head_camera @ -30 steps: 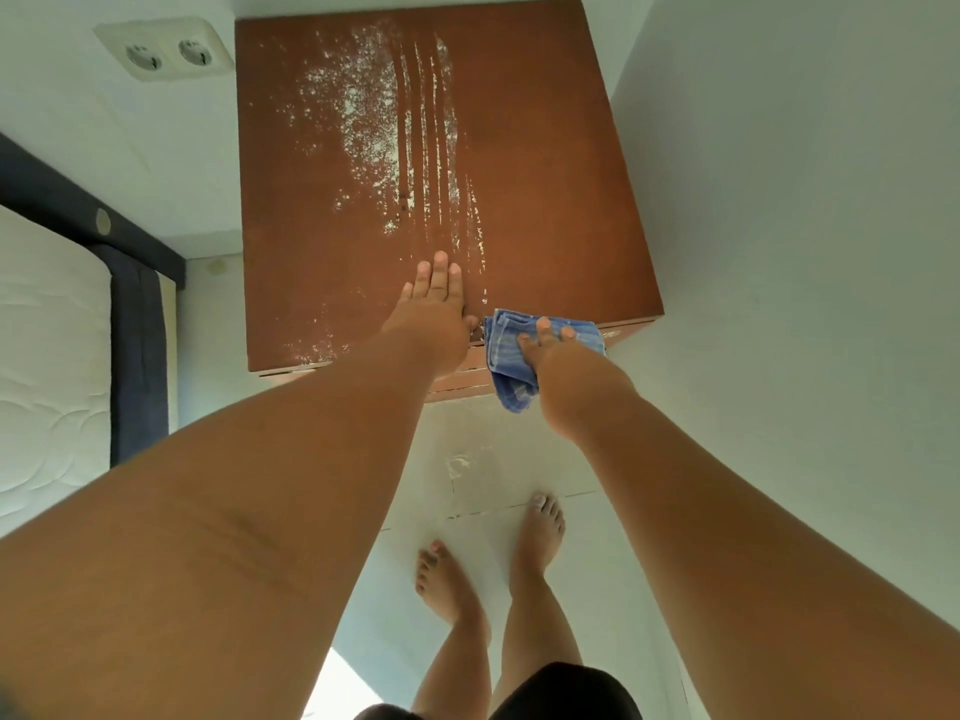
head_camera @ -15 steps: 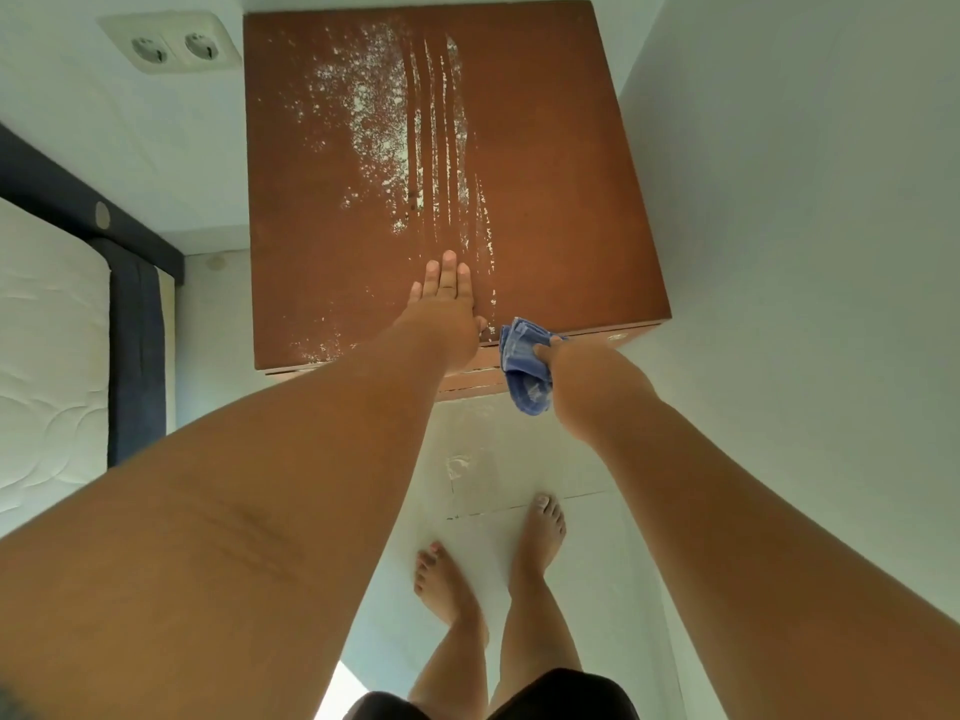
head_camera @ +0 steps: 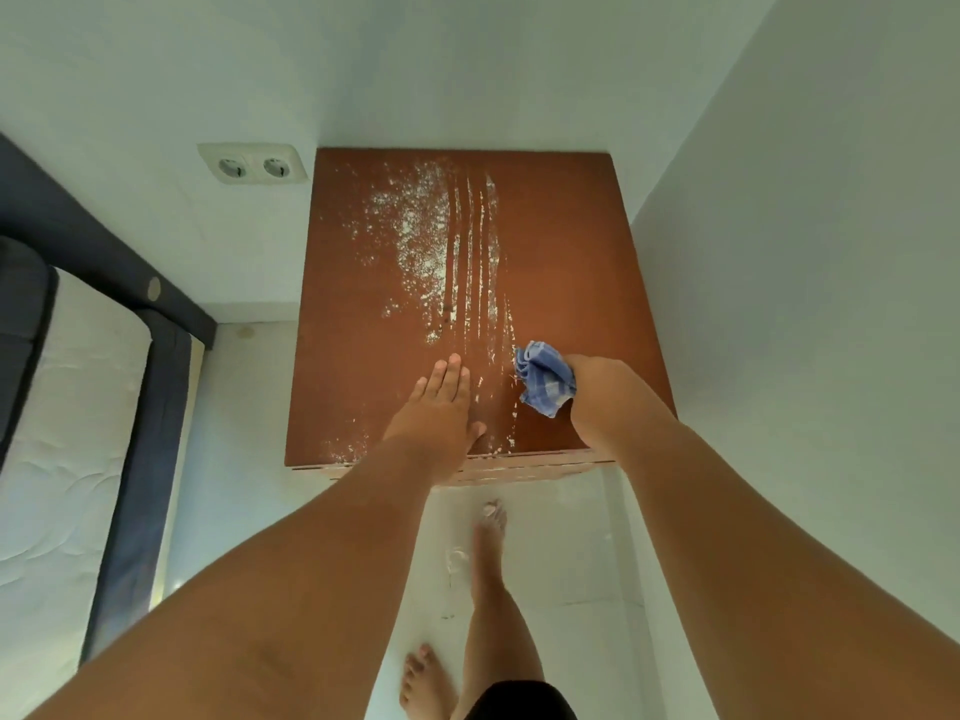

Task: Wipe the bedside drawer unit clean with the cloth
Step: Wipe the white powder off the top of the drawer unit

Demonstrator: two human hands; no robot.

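Note:
The brown bedside drawer unit stands against the wall, its top strewn with white powder on the left half and streaked down the middle. My left hand lies flat on the top near the front edge, fingers straight. My right hand grips a bunched blue checked cloth and holds it on the top, just right of the powder streaks. The right side of the top looks free of powder.
A bed with a white mattress and dark frame stands to the left. A double wall socket is behind the unit's left corner. A white wall runs close along the right. My bare feet are on the white floor.
My right hand bunched the cloth at the front edge and carried it forward onto the top. The camera view pulled back and one foot stepped forward. My left hand stayed flat.

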